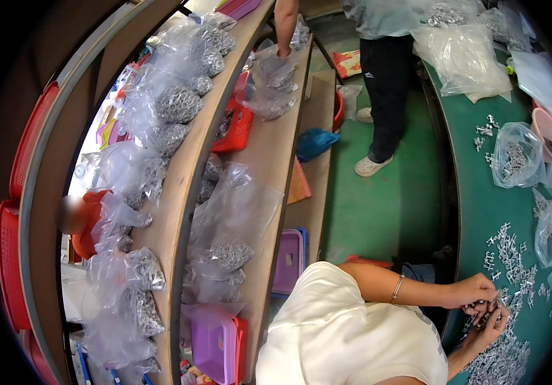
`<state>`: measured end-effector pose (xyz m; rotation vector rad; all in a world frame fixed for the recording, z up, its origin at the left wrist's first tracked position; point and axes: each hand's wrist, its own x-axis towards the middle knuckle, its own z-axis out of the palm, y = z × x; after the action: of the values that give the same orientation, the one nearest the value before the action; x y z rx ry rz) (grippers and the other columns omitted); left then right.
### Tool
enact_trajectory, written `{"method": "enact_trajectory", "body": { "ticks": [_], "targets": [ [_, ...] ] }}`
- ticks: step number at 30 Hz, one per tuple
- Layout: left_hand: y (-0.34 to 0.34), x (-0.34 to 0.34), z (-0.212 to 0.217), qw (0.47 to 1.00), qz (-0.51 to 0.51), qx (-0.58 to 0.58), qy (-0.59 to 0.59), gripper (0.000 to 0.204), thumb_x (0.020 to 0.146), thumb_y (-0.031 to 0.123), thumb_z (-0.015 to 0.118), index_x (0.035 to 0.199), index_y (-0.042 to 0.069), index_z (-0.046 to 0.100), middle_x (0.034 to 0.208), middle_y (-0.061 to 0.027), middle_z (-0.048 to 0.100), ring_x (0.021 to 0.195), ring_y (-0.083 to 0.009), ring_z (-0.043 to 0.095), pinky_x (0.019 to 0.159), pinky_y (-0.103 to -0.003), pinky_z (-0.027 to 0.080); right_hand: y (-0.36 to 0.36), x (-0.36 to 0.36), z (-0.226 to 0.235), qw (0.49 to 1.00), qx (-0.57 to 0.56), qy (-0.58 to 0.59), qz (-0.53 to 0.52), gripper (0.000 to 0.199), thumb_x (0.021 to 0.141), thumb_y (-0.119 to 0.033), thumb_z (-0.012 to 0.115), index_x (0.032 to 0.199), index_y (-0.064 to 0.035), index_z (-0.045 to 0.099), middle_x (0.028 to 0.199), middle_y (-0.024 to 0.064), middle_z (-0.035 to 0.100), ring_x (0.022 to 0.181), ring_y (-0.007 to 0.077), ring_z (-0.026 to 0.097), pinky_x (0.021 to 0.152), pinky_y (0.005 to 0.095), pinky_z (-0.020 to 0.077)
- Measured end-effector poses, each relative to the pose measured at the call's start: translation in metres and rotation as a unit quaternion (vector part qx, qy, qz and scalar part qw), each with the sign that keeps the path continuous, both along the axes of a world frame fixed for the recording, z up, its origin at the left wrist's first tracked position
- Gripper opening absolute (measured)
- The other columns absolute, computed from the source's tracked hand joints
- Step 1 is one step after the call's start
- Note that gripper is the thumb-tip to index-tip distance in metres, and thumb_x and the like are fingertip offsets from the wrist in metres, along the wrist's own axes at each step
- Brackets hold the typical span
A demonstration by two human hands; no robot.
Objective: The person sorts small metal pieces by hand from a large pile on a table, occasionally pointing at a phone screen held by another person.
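Observation:
My left hand point(475, 292), with a thin bracelet on the wrist, and my right hand point(491, 327) meet at the lower right over a green table point(475, 212). The fingers of both pinch small silver metal parts point(489, 307) between them. Right below the hands lies a heap of the same parts point(500, 362), and more are scattered just above point(507, 253). My white-clad shoulder fills the lower middle.
Clear plastic bags of metal parts point(513, 157) lie along the green table. Curved wooden shelves point(183, 192) on the left carry several such bags point(176, 102), purple boxes point(215, 346) and a red basket point(234, 128). Another person point(385, 77) stands on the green floor.

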<state>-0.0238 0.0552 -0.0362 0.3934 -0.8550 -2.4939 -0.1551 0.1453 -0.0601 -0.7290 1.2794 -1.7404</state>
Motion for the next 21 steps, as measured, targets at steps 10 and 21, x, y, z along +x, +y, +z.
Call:
{"method": "enact_trajectory", "body": {
  "ticks": [10, 21],
  "targets": [
    [0.000, 0.010, 0.005, 0.995, -0.072, 0.049, -0.038, 0.029, 0.087, 0.016, 0.047, 0.064, -0.001, 0.051, 0.050, -0.0037, 0.047, 0.034, -0.0085, 0.036, 0.034, -0.021, 0.028, 0.010, 0.000, -0.006, 0.979, 0.001, -0.194, 0.063, 0.015, 0.089, -0.012, 0.048, 0.098, 0.0000, 0.045, 0.077, 0.0062, 0.049, 0.051, 0.0068, 0.043, 0.037, 0.0159, 0.0312],
    [-0.002, 0.026, 0.026, 0.983, -0.020, -0.121, -0.140, 0.020, 0.088, 0.018, 0.050, 0.084, -0.001, 0.054, 0.060, -0.0013, 0.047, 0.045, -0.0064, 0.041, 0.037, -0.018, 0.028, 0.007, 0.037, 0.059, 0.991, 0.068, -0.112, -0.009, 0.012, 0.084, -0.013, 0.054, 0.087, -0.0009, 0.052, 0.069, 0.0072, 0.054, 0.050, 0.0129, 0.051, 0.037, 0.0189, 0.0341]
  ]
}}
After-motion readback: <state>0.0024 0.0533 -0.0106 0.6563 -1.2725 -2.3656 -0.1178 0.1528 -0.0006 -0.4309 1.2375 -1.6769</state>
